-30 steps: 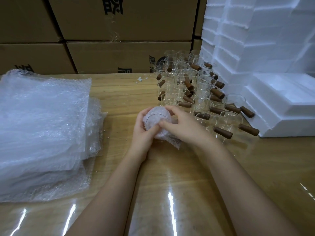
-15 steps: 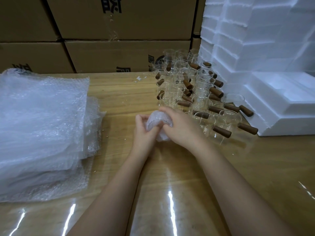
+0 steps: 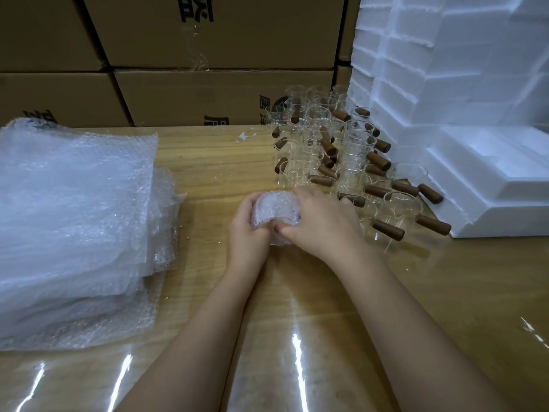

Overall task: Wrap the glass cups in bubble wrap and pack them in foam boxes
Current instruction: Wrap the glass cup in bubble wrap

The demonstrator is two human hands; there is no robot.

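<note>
A glass cup wrapped in bubble wrap (image 3: 277, 208) is held just above the wooden table (image 3: 297, 292) at its middle. My left hand (image 3: 248, 230) grips the bundle from the left and below. My right hand (image 3: 320, 221) curls over its right side and pinches the loose wrap near the bottom. Several bare glass cups with brown wooden handles (image 3: 335, 156) stand grouped behind and to the right of my hands. An open white foam box (image 3: 487, 179) lies at the right.
A thick stack of bubble wrap sheets (image 3: 74, 227) covers the table's left side. Cardboard cartons (image 3: 208, 55) line the back. A tall stack of white foam boxes (image 3: 451, 55) rises at the back right. A cup with a handle (image 3: 398, 212) stands close to my right wrist.
My hands have turned the wrapped cup and tucked its loose wrap in; the trailing end seen under it one second ago is now gathered under my right fingers.
</note>
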